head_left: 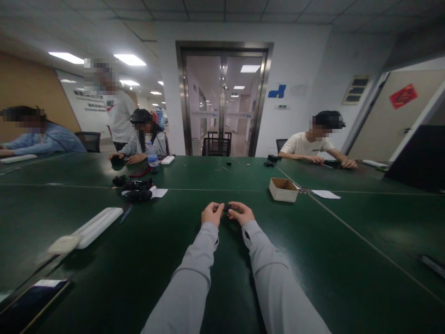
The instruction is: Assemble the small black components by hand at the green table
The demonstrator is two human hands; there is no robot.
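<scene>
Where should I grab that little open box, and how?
Probably pinch the near wall of the open box at its rim, coming from above: the top is open and the walls look thin. The right hand is closer, but it would need freeing from the small dark piece first.

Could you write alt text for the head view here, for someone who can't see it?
The wearer's left grip and right grip hold a small dark object between them over a green table. An open box stands farther off, to the right; a long white bar and a phone lie left. Four other people are visible in the room.
</scene>
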